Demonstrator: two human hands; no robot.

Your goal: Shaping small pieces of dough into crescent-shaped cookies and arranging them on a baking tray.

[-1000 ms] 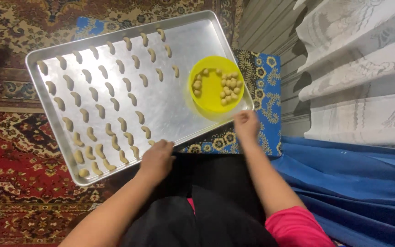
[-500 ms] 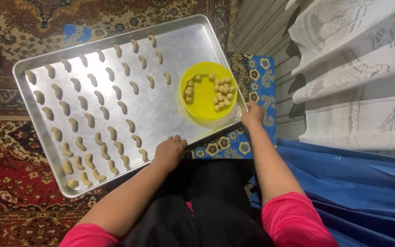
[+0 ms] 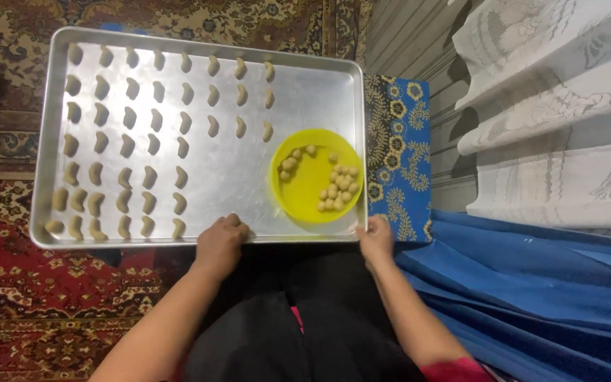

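A large metal baking tray (image 3: 249, 201) lies on the carpet in front of me. Rows of several small curved dough pieces (image 3: 128, 146) cover its left and upper parts. A yellow bowl (image 3: 304, 185) with several small dough balls sits on the tray's lower right. My left hand (image 3: 219, 241) grips the tray's near edge at the middle, fingers curled over the rim. My right hand (image 3: 375, 236) holds the tray's near right corner. My black-clad lap lies between my arms below the tray.
A red patterned carpet (image 3: 51, 304) lies under and left of the tray. A blue floral cloth (image 3: 397, 152) shows under the tray's right end. Blue fabric (image 3: 532, 283) spreads at the lower right, with white lace curtain (image 3: 553, 113) above it.
The tray has turned from a slanted position to lie square in front of me. Both hands stayed on its near edge and moved with it.
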